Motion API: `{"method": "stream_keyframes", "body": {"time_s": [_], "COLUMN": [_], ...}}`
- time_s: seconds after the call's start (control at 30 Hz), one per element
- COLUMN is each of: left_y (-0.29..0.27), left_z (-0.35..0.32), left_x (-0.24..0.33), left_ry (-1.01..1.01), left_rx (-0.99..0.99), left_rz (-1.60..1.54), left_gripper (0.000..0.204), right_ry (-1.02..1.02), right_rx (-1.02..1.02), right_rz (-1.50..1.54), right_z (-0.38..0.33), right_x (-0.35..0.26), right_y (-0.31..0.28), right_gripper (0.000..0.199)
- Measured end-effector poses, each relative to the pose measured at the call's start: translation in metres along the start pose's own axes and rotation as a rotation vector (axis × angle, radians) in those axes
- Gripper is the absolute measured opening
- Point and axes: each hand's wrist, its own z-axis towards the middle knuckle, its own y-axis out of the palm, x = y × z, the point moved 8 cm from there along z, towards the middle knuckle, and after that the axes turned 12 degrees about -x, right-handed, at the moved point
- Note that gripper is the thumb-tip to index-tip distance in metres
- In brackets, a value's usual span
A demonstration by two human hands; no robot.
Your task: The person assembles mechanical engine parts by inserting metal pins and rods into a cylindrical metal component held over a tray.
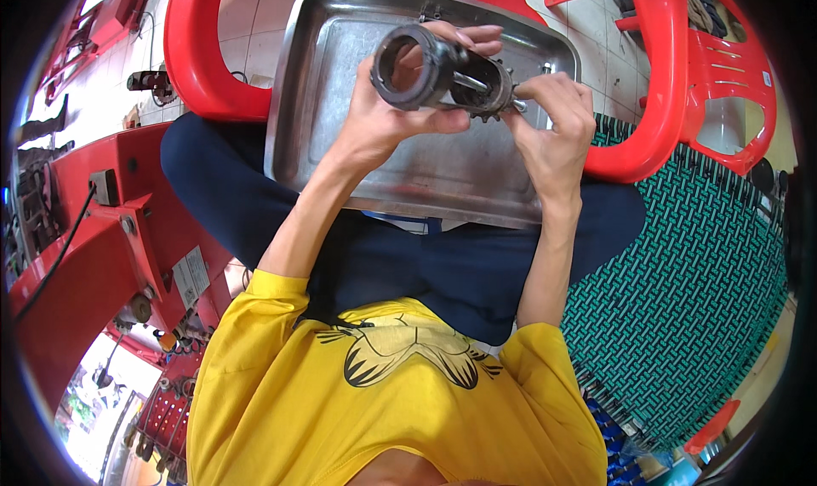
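Metal cylinder w/ sprocket (441, 76) held over steel tray (340, 103): left hand (387, 116) wrapped around body; right hand (553, 120) fingertips pinched sprocket end.

A dented metal tray (442, 167) sits across a lap in dark trousers (477, 273), with a red plastic chair (200, 56) right behind it and a second red chair (723, 69) off to the right. Red machine frame (102, 256) on the left — bolts and a cable on it. Green woven mat (689, 299) on the right — plus a yellow shirt (383, 409) with a black print.
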Motion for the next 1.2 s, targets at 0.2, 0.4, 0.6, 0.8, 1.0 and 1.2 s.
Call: {"method": "stream_keyframes", "body": {"time_s": [0.2, 0.4, 0.6, 0.8, 1.0, 1.2], "left_y": [0.002, 0.000, -0.007, -0.008, -0.013, -0.013], "left_z": [-0.002, -0.005, -0.005, -0.005, -0.004, -0.005], "left_x": [-0.005, -0.002, -0.002, -0.004, -0.002, -0.004], "left_ry": [0.014, 0.044, 0.081, 0.046, 0.109, 0.114], "left_rx": [-0.003, 0.059, 0.068, 0.198, 0.215, 0.215], "left_rz": [0.026, -0.088, -0.029, -0.218, -0.322, -0.348], "left_gripper": [0.070, 0.073, 0.068, 0.062, 0.047, 0.047], "right_ry": [0.086, 0.142, 0.004, 0.041, 0.085, 0.063], "right_rx": [0.019, 0.044, 0.058, 0.073, -0.002, 0.141], "right_rz": [0.144, 0.106, 0.045, 0.106, 0.148, 0.215], "right_z": [0.000, -0.001, 0.003, 0.003, 0.002, 0.001], "right_x": [0.004, -0.007, -0.008, -0.012, -0.010, -0.015], "right_y": [0.008, 0.005, 0.007, 0.004, 0.015, 0.001], "right_gripper": [0.024, 0.025, 0.027, 0.018, 0.019, 0.013]}}
